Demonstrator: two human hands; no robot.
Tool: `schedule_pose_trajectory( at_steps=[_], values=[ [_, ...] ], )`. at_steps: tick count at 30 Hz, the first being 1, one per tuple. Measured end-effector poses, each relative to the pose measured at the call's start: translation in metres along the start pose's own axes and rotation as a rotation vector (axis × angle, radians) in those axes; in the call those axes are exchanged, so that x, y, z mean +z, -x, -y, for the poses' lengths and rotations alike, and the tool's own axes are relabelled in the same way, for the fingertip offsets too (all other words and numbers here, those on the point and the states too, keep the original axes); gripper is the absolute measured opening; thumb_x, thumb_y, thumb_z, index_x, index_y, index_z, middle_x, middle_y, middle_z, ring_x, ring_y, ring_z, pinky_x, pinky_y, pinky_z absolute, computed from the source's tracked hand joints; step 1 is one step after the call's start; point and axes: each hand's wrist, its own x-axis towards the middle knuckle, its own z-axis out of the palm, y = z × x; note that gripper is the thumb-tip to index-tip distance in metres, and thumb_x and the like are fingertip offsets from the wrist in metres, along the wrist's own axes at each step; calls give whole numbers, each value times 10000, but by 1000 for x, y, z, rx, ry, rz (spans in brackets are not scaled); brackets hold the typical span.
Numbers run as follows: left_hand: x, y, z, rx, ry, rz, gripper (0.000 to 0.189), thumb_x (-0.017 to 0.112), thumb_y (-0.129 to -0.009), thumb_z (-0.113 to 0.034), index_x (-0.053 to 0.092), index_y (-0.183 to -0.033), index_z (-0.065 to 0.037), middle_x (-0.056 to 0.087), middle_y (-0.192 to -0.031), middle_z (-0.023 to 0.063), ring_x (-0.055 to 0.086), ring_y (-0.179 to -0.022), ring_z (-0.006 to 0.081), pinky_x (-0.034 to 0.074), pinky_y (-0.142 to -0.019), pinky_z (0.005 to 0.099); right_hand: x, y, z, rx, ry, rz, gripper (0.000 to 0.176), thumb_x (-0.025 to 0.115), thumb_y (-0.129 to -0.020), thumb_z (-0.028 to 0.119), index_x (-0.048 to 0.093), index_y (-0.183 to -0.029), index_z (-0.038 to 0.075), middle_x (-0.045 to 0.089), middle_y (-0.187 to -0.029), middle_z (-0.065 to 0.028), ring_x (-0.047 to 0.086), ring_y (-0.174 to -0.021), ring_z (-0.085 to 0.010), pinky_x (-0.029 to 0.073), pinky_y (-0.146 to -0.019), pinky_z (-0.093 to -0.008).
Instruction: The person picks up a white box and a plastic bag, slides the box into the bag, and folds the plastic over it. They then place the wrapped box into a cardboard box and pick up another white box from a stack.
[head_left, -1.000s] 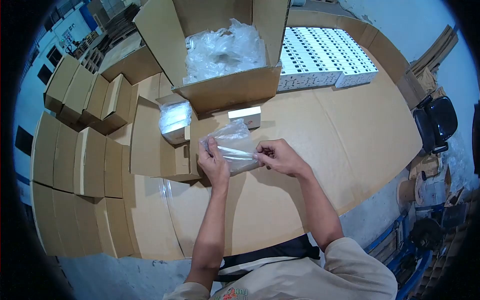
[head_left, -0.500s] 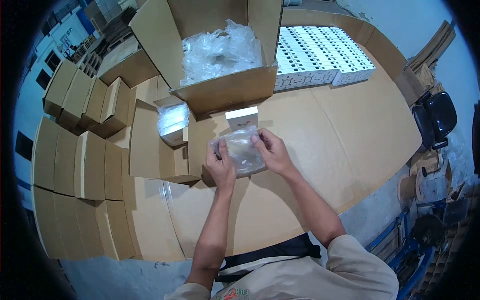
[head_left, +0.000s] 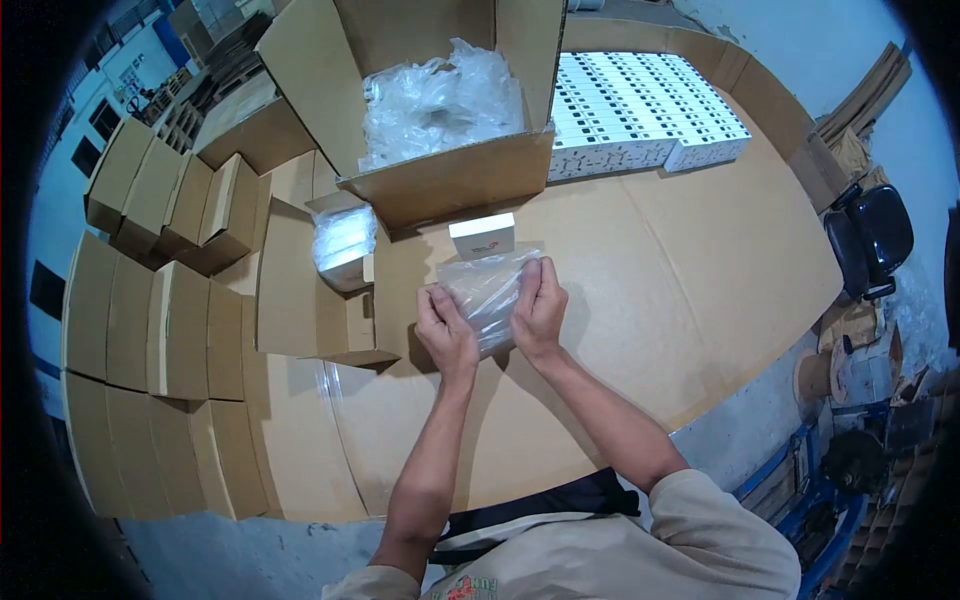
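Observation:
Between my two hands a clear plastic bag point(head_left: 487, 292) is stretched fairly flat above the table. My left hand point(head_left: 447, 325) pinches its left side, and my right hand point(head_left: 540, 305) grips its right side. Just beyond the bag stands a small white box point(head_left: 484, 236) with a small red mark on its front; the bag hides part of the space before it. To the left of my hands an open cardboard carton point(head_left: 290, 285) holds plastic-wrapped white boxes point(head_left: 345, 240).
A large open carton point(head_left: 460, 180) full of clear plastic bags point(head_left: 440, 105) stands at the back. Rows of white boxes point(head_left: 640, 110) lie back right on the cardboard-covered table point(head_left: 700, 290). Brown cartons point(head_left: 185, 330) are stacked at left. A black chair point(head_left: 870, 240) stands beyond the right edge.
The crumpled bag has been pulled flatter and wider between my hands. My right hand has turned more upright, and my left hand has shifted slightly right.

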Motion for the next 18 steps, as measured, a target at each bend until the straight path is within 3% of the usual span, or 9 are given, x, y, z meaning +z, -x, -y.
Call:
schedule_pose_trajectory(
  at_steps=[3, 4, 6, 10, 12, 15, 16, 18],
  values=[
    [2, 2, -6, 55, 224, 121, 326, 636, -1035, -332, 609, -1048, -8, 636, -883, 39, 610, -817, 130, 510, -730, 305, -1, -1, 0, 3, -21, 3, 371, 420, -1129, 259, 497, -870, 4, 532, -647, -100, 473, -586, -140, 407, -528, -366],
    [2, 3, -13, 89, 320, 181, 352, 692, -1008, -343, 622, -1096, -9, 654, -954, 41, 618, -866, 133, 520, -772, 296, -2, -1, -1, 1, -25, 11, 362, 427, -1126, 255, 497, -877, 2, 535, -648, -128, 496, -574, -193, 416, -534, -387],
    [-1, 1, -21, -28, 267, 348, 413, 810, -909, -280, 637, -1146, 10, 682, -1017, 63, 644, -912, 142, 535, -812, 295, -4, -4, -4, -3, -35, 24, 344, 441, -1119, 249, 496, -890, -2, 541, -652, -185, 542, -550, -300, 432, -544, -430],
    [-10, -8, -17, -293, 108, 503, 489, 931, -767, -143, 666, -1146, 16, 700, -1071, 84, 665, -945, 156, 556, -832, 313, -13, -14, -14, 43, -35, 127, 279, 481, -1104, 226, 554, -970, -6, 589, -693, -153, 559, -590, -239, 456, -573, -393],
    [-11, -8, -18, -221, 104, 480, 474, 930, -766, -151, 675, -1129, 16, 704, -1049, 82, 671, -940, 161, 558, -834, 314, -19, -21, -16, 57, -53, 152, 246, 502, -1093, 213, 594, -1021, -4, 634, -762, -136, 592, -647, -206, 480, -604, -359],
    [-13, -10, -21, -168, 91, 487, 471, 933, -760, -155, 681, -1122, 12, 713, -1026, 83, 680, -933, 167, 562, -836, 316, -22, -28, -9, 8, -205, 61, 221, 525, -1077, 193, 643, -1097, 8, 677, -924, -122, 632, -791, -174, 513, -709, -317],
    [-13, -10, -21, -160, 87, 498, 474, 934, -757, -155, 681, -1122, 10, 717, -1020, 84, 683, -931, 169, 563, -836, 316, -31, -31, -8, 18, -234, 152, 189, 630, -1003, 158, 672, -1126, 21, 669, -1113, -140, 641, -984, -225, 517, -872, -355],
    [-14, -12, -16, -168, 80, 527, 479, 934, -752, -150, 681, -1128, 5, 725, -1021, 91, 688, -929, 173, 564, -840, 317, -43, -40, 2, -256, -20, 218, 226, 689, -945, 125, 670, -1159, 55, 656, -1202, -118, 611, -1071, -237, 504, -902, -362]
  ],
)
